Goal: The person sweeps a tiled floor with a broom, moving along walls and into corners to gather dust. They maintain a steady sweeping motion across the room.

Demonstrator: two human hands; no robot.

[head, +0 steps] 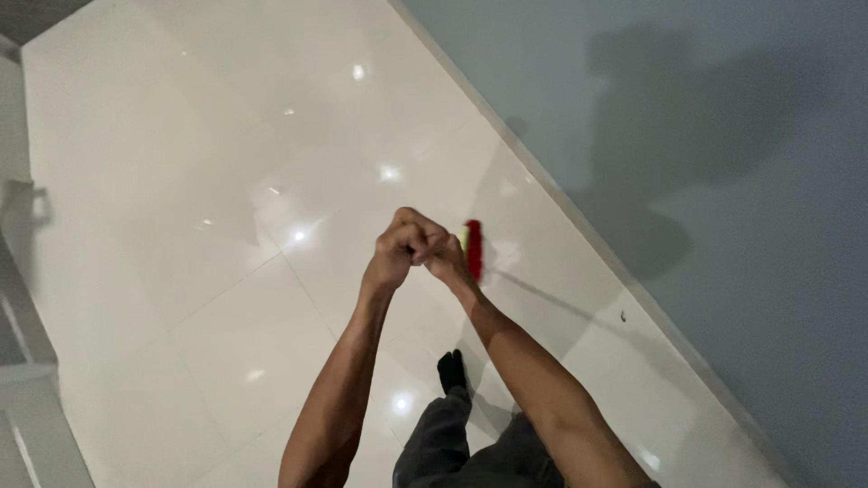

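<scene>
Both of my hands are raised together in front of me over a glossy white tiled floor (181, 136). My left hand (398, 246) and my right hand (445, 253) are closed one beside the other around the top of a thin handle that is mostly hidden by the fingers. Beyond the hands, down on the floor, lies a red broom head (474, 248) with a strip of yellow-green bristles on its left side. It sits close to the wall base.
A grey-blue wall (723, 181) runs diagonally along the right, with my shadow on it. My dark-socked foot (451, 369) and grey trouser leg (443, 443) are below the hands. White furniture edges (18, 361) stand at the left.
</scene>
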